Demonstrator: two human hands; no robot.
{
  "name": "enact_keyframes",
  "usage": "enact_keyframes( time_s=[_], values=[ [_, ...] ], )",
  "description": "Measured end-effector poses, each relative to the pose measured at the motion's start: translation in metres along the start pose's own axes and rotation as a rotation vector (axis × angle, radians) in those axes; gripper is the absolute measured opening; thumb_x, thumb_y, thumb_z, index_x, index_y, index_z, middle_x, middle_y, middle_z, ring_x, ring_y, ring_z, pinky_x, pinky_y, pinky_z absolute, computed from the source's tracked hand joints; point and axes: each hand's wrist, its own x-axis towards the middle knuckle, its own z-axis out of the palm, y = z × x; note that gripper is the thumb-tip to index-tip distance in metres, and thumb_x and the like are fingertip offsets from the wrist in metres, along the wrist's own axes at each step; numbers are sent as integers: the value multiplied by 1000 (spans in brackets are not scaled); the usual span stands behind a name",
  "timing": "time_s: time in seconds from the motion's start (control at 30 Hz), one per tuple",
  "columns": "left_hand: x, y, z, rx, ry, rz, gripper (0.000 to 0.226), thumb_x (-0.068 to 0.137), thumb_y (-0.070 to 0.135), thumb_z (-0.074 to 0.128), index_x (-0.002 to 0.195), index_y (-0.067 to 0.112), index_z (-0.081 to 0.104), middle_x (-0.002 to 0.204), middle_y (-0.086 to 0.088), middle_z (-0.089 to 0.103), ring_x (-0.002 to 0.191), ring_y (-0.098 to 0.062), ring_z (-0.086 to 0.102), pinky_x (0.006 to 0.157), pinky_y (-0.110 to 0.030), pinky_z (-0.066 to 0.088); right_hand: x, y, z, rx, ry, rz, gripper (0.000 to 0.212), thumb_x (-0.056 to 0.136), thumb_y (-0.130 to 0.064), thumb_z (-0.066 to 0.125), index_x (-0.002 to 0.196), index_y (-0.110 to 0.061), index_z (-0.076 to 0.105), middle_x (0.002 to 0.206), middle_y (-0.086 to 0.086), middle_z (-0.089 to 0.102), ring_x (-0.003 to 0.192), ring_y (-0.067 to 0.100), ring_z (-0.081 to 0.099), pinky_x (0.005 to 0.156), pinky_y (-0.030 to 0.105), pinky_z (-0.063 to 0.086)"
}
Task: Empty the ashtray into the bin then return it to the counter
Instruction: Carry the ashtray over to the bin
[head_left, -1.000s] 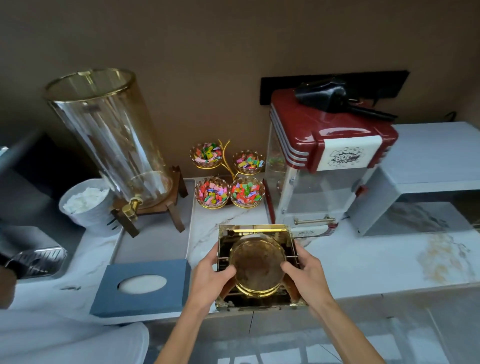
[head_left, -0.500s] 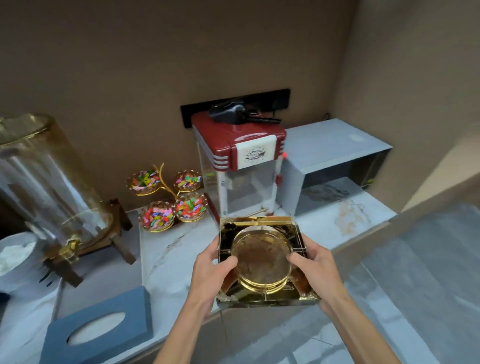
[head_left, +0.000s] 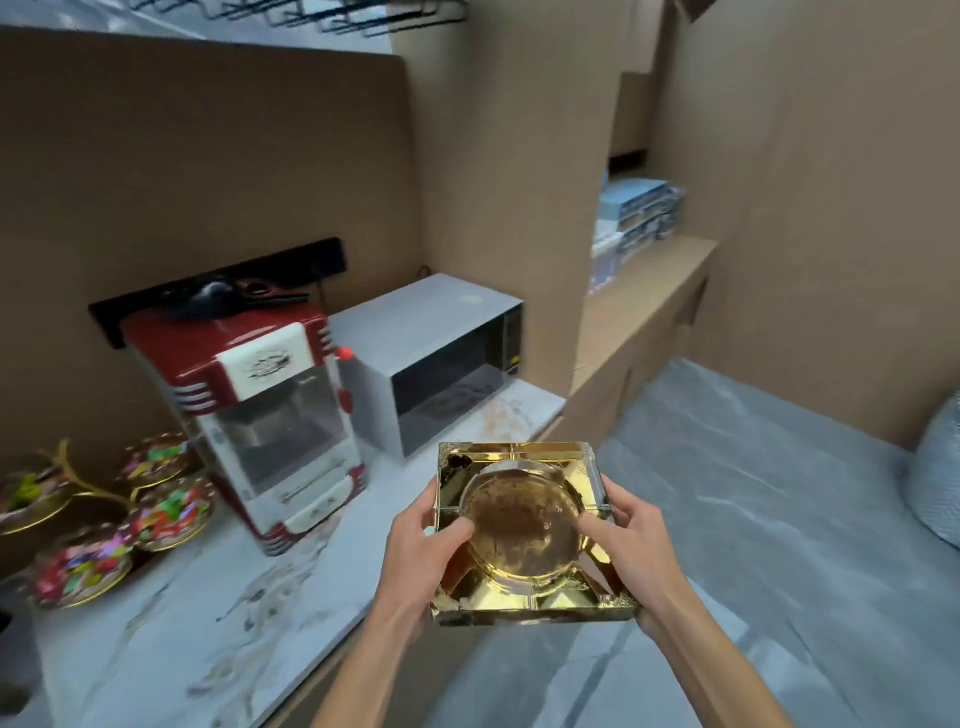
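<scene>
Both hands have carried the square gold glass ashtray (head_left: 524, 530) off the marble counter (head_left: 208, 623); it now hangs level over the floor. Left hand (head_left: 423, 553) and right hand (head_left: 631, 545) clamp opposite sides, thumbs on the rim. No bin shows yet; keeping it level should hold the ash in.

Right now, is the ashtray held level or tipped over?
Level: the ashtray faces up between the left hand and right hand, its brown-stained bowl visible.
</scene>
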Motion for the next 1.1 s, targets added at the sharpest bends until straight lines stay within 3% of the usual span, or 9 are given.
enact_keyframes(
  time_s=[0.07, 0.13, 0.3, 0.43, 0.57, 0.63, 0.73, 0.87, 1.1],
  values=[
    [-6, 5, 34, -2, -70, 13, 43, 89, 5, 67, 125, 28, 71, 95, 10, 83, 82, -9, 79, 64, -24, 64, -13, -1, -36, 8, 60, 1, 49, 89, 5, 61, 107, -36, 81, 92, 13, 83, 78, 28, 78, 63, 38, 66],
    [-14, 10, 71, -8, -130, 22, 41, 89, 3, 67, 118, 31, 72, 90, 13, 83, 73, -4, 78, 54, -16, 58, -27, -3, -73, 34, 106, 8, 49, 89, 7, 61, 105, -35, 81, 96, 14, 83, 85, 34, 79, 68, 43, 67],
    [-43, 25, 177, -11, -286, 56, 43, 84, 13, 71, 112, 45, 73, 97, 13, 83, 85, -8, 79, 71, -26, 61, -65, -6, -181, 33, 244, 25, 47, 89, 5, 61, 111, -32, 79, 98, 6, 84, 86, 33, 80, 70, 47, 67],
    [-63, 33, 263, -36, -385, 68, 49, 86, 1, 67, 107, 45, 73, 93, 14, 83, 80, -7, 79, 60, -15, 59, -100, -10, -263, 18, 360, 18, 46, 88, 6, 60, 114, -28, 78, 96, 10, 83, 87, 34, 79, 72, 47, 66],
    [-88, 41, 342, -37, -493, 61, 55, 86, -5, 64, 102, 45, 77, 91, -3, 84, 66, -19, 77, 51, -29, 60, -135, -11, -337, 34, 485, 27, 45, 88, 6, 61, 109, -29, 79, 95, 8, 83, 85, 37, 78, 75, 54, 64],
    [-99, 47, 379, -34, -548, 69, 58, 85, -6, 63, 98, 48, 79, 93, -6, 84, 69, -22, 75, 55, -34, 63, -153, -11, -370, 45, 542, 27, 43, 88, 5, 62, 107, -29, 79, 95, 6, 84, 89, 38, 78, 77, 56, 64],
    [-112, 49, 432, -5, -640, 91, 49, 85, -5, 61, 108, 35, 79, 97, -6, 83, 81, -23, 77, 66, -35, 65, -178, -8, -415, 40, 628, 23, 41, 87, 5, 61, 109, -25, 79, 91, 5, 84, 79, 27, 79, 61, 38, 65],
    [-128, 48, 497, 20, -774, 68, 45, 86, -7, 59, 115, 23, 76, 98, -6, 83, 81, -19, 78, 62, -28, 61, -209, -3, -467, 58, 711, 25, 41, 89, 5, 62, 107, -28, 79, 86, 0, 83, 65, 12, 75, 47, 23, 56],
    [-151, 45, 622, 16, -949, -20, 39, 91, -3, 62, 120, 22, 71, 97, -7, 83, 78, -33, 81, 53, -38, 64, -247, 8, -562, 44, 897, 37, 42, 87, 5, 62, 107, -26, 80, 75, -2, 78, 62, 13, 67, 52, 24, 54]
  ],
)
